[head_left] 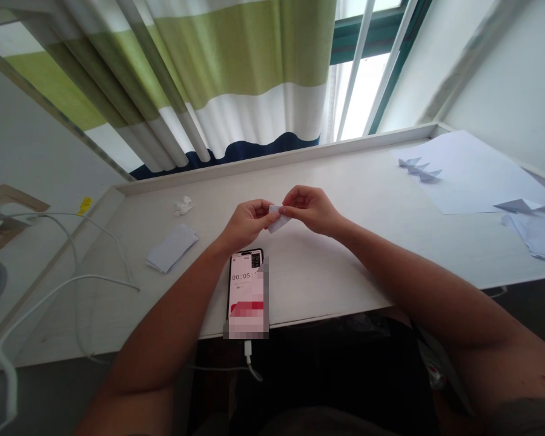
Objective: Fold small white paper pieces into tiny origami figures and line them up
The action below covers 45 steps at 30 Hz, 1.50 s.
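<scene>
The left hand (247,225) and right hand (309,210) are closing together, pinching a light, flimsy folded paper (280,221), seemingly by its edges.

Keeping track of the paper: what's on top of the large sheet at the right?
The large sheet carries three small folded paper pieces in a row, and a fourth piece at its lower right edge. Whatever lies beneath those pieces is covered.

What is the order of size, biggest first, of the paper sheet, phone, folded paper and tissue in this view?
1. The large white paper sheet
2. The phone and the folded paper: too alike to rank, the phone being nearer the camera
3. The crumpled tissue
</scene>
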Motion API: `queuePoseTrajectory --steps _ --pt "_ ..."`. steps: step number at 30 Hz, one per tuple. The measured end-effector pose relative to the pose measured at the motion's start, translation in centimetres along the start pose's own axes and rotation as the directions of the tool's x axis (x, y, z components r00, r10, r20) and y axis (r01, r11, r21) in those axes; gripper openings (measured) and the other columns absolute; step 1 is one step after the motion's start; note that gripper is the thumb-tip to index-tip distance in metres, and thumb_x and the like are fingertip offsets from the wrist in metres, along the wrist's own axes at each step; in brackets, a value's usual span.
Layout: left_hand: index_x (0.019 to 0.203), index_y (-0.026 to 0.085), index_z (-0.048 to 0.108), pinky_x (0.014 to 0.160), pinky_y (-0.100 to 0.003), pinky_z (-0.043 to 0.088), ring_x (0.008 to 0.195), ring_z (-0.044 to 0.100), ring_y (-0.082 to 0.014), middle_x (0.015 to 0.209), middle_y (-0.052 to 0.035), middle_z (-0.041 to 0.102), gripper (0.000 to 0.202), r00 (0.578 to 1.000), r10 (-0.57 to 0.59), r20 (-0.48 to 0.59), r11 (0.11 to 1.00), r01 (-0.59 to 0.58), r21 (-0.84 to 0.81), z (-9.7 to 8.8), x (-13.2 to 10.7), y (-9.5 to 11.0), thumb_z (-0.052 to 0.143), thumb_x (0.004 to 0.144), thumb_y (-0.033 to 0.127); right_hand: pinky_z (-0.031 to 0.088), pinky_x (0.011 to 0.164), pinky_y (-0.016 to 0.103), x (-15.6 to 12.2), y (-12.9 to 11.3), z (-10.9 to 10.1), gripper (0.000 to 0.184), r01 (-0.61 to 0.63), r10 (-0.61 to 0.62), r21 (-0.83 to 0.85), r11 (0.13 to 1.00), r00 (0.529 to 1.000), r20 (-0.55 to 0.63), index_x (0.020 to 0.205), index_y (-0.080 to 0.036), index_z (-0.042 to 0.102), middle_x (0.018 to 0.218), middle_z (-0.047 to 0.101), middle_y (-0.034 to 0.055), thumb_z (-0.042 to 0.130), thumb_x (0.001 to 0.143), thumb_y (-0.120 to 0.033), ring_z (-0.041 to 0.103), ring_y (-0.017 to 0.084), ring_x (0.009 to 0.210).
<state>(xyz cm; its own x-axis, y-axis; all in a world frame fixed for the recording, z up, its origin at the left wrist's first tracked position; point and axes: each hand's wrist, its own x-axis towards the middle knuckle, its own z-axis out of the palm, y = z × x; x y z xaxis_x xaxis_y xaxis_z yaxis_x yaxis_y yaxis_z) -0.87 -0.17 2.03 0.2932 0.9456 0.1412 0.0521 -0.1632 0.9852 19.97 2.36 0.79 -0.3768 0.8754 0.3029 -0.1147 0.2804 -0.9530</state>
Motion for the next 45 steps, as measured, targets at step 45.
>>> queuePoseTrajectory --steps 45 --pt "0.103 0.022 0.069 0.085 -0.035 0.061 0.088 0.078 -0.0193 0.094 -0.0042 0.080 0.035 0.986 0.164 0.001 0.976 -0.162 0.148 -0.2 0.0 -0.8 0.091 0.084 0.041 0.061 0.084 0.043 0.0 -0.3 -1.5 0.017 0.261 -0.273 -0.492 0.831 0.961 0.049 0.089 -0.023 0.073 0.100 0.069 0.0063 0.072 0.100 -0.036 0.065 0.021 0.087"
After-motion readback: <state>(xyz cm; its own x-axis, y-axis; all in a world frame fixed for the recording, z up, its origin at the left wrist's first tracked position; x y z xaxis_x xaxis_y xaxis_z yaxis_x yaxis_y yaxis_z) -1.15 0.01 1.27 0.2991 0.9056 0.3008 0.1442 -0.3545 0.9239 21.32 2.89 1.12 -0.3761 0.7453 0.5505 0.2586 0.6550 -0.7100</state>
